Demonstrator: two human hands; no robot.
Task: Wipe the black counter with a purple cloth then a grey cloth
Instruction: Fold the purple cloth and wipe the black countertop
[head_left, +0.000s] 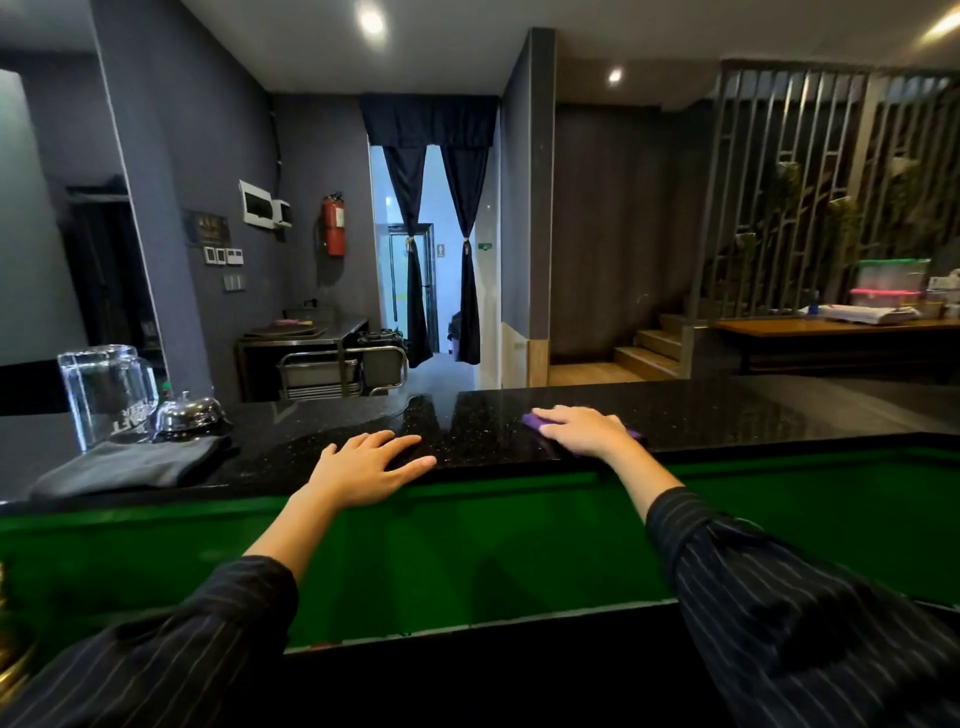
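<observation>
The purple cloth (534, 422) lies flat on the black counter (478, 410), right of the middle and close to its near edge. Most of it is covered by the right hand (584, 428), so only a purple corner shows past the fingertips and a thin strip by the wrist. That hand presses down on the cloth with its palm flat and fingers straight and together. It does not curl round the cloth or pinch it.

The left hand (371, 465) rests on the bare counter, to the left of the cloth and well apart from it. Its palm is down, its fingers are spread and straight, and it holds nothing. Both arms wear dark pinstriped sleeves pushed up off the wrists.

The grey cloth (130, 465) lies folded at the counter's left end, untouched. Just behind it stand a silver call bell (189, 413) and a clear glass pitcher (106, 392), side by side.

Below the near edge of the counter, between it and the person, runs a green surface (467, 545). Across the room a red fire extinguisher (334, 224) hangs on the grey wall, beside a doorway with dark curtains (431, 234) tied back.
</observation>
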